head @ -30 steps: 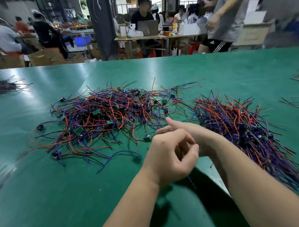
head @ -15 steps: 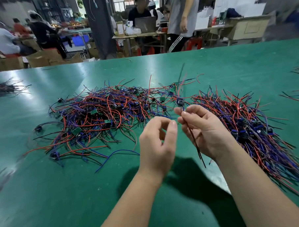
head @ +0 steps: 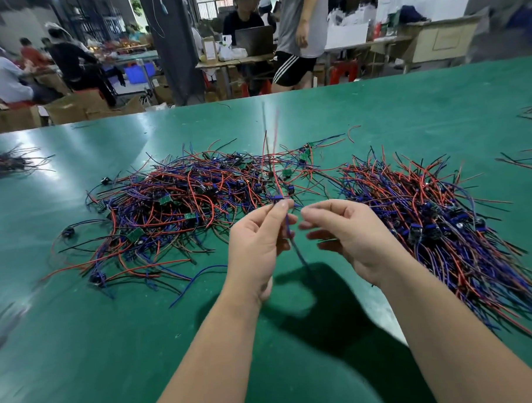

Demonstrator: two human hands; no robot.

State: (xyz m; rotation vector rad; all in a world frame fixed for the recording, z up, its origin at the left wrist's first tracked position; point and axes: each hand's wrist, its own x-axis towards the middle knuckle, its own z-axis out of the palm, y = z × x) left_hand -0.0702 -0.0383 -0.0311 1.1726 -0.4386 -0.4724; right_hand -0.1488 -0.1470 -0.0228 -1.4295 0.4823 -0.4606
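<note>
One wire lead, two heaps

Item: wire lead (head: pixel 288 230) with blue connector, held above the green table (head: pixel 82 346). The left hand (head: pixel 257 244) pinches it between thumb and forefinger, strands running to 12 and 6 o'clock. Right hand (head: pixel 348 237) is just beside at 3 o'clock, fingers loosely spread, holding nothing. Tangled pile (head: pixel 182 199) at 10 o'clock; second heap (head: pixel 426 212) at 3 o'clock.

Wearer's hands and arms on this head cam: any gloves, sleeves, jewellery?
Nothing worn. The left hand and right hand are bare: no gloves, no rings. The left forearm and right forearm are uncovered to the frame's bottom edge, with no sleeve, watch or wristband in view. Nails look short and unpainted.
</note>
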